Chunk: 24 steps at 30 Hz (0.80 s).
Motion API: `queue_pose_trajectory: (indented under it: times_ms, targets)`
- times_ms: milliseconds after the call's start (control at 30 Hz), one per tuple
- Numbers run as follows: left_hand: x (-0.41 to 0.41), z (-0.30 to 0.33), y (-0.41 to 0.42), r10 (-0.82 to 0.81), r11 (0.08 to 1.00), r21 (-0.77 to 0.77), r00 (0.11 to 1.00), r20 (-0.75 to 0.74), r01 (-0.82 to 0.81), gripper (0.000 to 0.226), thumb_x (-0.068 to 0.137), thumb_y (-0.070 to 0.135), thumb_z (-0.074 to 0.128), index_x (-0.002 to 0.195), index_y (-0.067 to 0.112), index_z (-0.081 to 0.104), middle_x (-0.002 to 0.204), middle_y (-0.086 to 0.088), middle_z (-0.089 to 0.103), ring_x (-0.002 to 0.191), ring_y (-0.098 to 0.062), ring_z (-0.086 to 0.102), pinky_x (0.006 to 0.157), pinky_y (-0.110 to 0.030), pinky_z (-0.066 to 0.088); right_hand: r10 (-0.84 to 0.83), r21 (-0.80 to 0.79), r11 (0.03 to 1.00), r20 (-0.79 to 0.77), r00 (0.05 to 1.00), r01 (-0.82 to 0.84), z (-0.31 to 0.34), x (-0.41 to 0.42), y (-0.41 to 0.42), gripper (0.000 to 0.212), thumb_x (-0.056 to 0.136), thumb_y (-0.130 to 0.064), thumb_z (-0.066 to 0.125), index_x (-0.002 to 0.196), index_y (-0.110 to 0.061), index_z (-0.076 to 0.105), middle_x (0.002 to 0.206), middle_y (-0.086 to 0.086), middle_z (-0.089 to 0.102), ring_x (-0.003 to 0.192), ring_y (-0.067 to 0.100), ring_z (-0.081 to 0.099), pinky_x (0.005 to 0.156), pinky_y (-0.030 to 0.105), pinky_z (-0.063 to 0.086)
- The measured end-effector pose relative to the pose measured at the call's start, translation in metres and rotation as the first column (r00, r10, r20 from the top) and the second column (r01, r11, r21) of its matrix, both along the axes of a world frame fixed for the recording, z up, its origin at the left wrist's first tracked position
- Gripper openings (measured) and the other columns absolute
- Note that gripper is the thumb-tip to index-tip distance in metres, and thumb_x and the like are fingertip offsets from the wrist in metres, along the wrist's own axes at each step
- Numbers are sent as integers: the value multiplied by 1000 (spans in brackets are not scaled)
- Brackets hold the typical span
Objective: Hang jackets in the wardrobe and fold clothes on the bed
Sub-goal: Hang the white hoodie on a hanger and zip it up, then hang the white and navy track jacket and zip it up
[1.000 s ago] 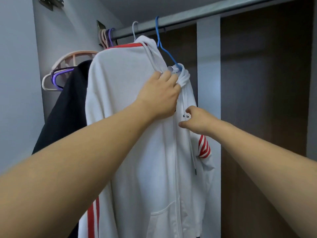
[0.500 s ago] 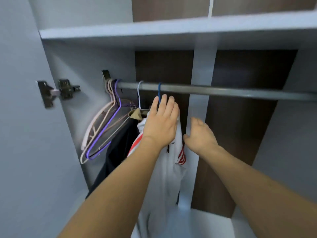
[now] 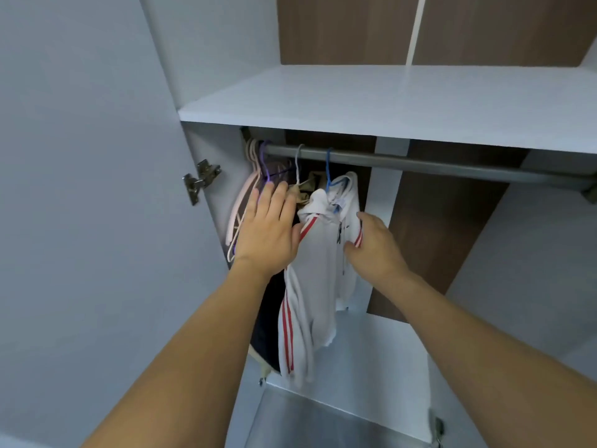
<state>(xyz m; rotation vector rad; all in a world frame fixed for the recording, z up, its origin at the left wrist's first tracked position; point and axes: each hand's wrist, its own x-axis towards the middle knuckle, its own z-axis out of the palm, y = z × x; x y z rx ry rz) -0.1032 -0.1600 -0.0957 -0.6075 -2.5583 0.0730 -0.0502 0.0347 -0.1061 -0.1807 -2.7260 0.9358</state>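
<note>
Now the left hand [image 3: 268, 231] lies flat, fingers straight, against the dark garments just left of the white hooded jacket with red stripes [image 3: 318, 270]. The right hand [image 3: 374, 244] pinches its right shoulder. It hangs lengthwise from the blue hanger [image 3: 328, 169] on the grey metal rail [image 3: 452, 164], between both hands.

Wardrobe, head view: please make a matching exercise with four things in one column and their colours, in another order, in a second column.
Things:
1. hanger carrying the striped jacket
2. clothes rail
3. shelf above the rail
4. garment hanging left of the striped jacket

Colours:
A. white
B. black
C. blue
D. grey

Pairs: 1-C, 2-D, 3-A, 4-B
</note>
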Motion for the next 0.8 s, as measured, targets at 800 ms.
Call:
queue_pose_trajectory:
  times_ms: [800]
  targets:
    - [426,-52,-208,687,723,-4,718,114,-691,56,97,33,36,143,1,44,149,-17,43,140,-37,35,118,-51,22,801,107,555,200,565,-825,-43,207,-234,62,95,-20,53,150,-7,28,156,9,26,142,26,26,117,35,23]
